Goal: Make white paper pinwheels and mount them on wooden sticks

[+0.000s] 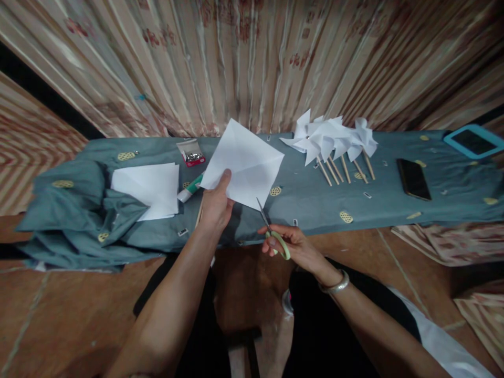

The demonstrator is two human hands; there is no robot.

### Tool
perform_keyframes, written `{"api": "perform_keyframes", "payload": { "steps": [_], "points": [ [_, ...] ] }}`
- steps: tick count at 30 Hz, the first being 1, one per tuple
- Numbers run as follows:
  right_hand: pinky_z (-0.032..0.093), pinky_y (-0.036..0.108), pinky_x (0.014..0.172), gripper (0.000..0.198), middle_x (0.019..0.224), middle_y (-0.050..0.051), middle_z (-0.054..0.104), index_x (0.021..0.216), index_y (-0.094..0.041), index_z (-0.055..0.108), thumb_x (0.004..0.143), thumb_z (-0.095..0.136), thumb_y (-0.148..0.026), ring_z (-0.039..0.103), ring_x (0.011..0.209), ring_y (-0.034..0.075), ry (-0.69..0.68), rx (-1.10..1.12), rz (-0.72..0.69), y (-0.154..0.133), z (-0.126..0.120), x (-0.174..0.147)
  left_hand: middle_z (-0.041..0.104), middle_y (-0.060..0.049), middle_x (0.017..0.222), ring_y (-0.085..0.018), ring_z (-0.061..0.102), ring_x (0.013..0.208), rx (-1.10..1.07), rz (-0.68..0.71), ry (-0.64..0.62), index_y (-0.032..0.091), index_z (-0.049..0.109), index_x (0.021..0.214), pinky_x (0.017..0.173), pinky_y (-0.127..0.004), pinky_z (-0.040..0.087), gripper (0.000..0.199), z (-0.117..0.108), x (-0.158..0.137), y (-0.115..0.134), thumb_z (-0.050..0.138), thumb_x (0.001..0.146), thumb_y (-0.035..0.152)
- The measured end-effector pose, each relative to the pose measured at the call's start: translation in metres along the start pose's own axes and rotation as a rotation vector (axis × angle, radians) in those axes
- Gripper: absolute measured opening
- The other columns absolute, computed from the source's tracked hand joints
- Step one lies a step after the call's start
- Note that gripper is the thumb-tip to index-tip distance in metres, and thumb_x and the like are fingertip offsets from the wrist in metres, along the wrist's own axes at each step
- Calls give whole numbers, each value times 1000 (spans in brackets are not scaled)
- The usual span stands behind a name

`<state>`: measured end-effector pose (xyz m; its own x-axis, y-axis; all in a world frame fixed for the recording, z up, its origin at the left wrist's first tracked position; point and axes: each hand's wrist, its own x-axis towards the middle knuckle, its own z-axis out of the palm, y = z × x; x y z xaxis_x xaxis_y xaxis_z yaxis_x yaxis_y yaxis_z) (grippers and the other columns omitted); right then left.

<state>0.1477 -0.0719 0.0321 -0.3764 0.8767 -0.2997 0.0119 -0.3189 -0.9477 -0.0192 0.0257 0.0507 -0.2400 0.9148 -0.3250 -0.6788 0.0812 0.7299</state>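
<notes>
My left hand (218, 205) pinches a white square of paper (246, 160) by its left corner, thumb on top. Faint crease lines cross the sheet, which is held above the cloth-covered table. In my right hand (285, 241) is a pair of scissors (280, 242) with light green handles. Their blades point up at the paper's near corner; whether they touch it I cannot tell. Close to my left hand lie a green and white tube (191, 188) and a small red and white box (191, 154) of shiny metal pieces.
White paper pinwheels (331, 135) on wooden sticks lie at the back right. A stack of white paper (151, 184) is at left, partly under bunched cloth (84, 210). A black phone (413, 179) and a blue-framed device (474, 142) rest farther right. A patterned curtain (252, 63) hangs behind.
</notes>
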Motion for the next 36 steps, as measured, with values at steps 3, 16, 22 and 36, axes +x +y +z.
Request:
{"api": "perform_keyframes", "payload": {
  "steps": [3, 16, 22, 36],
  "points": [
    [49, 20, 57, 37, 69, -1, 66, 94, -20, 69, 75, 70, -51, 58, 57, 8, 0, 7, 10, 1, 0, 1, 72, -6, 112, -20, 65, 109, 11, 8, -21, 17, 67, 105, 97, -32, 51, 24, 0, 0, -1, 65, 81, 12],
    [48, 18, 56, 41, 68, -2, 65, 95, -17, 66, 72, 74, -51, 58, 57, 6, 4, 63, 28, 4, 0, 2, 73, -6, 109, -19, 67, 104, -29, 12, -64, 18, 68, 102, 95, -31, 52, 23, -3, 1, -3, 65, 80, 12],
    [48, 18, 55, 42, 67, -2, 65, 95, -17, 67, 71, 75, -50, 58, 56, 6, 7, 86, 36, 4, 1, 2, 73, -6, 108, -19, 68, 102, -28, 16, -53, 17, 68, 104, 94, -31, 53, 24, -3, 0, -4, 65, 81, 12],
    [48, 17, 52, 41, 64, -3, 65, 94, -17, 68, 68, 77, -48, 58, 53, 6, 30, 97, 58, 8, 1, 3, 74, -6, 107, -18, 68, 101, -27, 5, -25, 16, 67, 107, 94, -29, 53, 25, 0, -1, -1, 63, 82, 9]
  ]
}}
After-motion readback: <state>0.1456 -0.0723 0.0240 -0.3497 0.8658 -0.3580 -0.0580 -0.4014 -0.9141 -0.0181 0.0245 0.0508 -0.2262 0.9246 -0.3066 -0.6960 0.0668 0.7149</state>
